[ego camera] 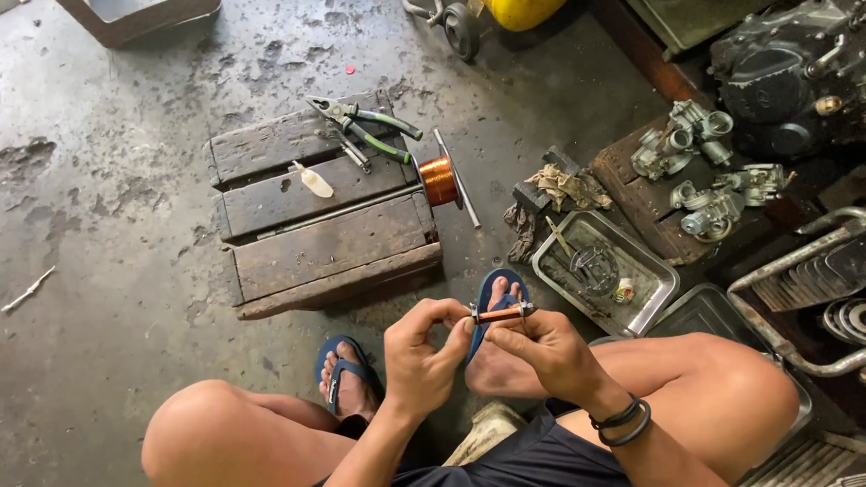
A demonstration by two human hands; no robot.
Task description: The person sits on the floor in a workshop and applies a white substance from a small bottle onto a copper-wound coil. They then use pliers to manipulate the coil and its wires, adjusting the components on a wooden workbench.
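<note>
I pinch a small copper-wound coil (500,315) between my left hand (420,356) and right hand (551,349), above my knees; its long axis lies level, pointing left to right.

A small copper-wound coil (500,315) lies level between fingertips.
</note>
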